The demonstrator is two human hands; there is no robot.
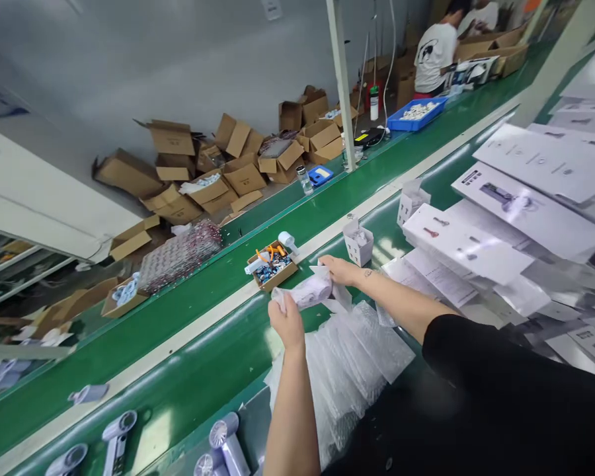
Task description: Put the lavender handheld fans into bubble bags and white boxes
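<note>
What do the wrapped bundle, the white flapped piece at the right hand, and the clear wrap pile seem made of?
Wrapped bundle: apparently translucent plastic film; pale purple shows through.
White flapped piece: probably smooth, matte thin card, given its stiff-looking flaps.
Clear wrap pile: likely plastic bubble wrap, slightly glossy, with a dimpled, see-through surface.

No text can be read; print on the white cartons beside the green belt's edge and on the wall notice is small or blurred.
</note>
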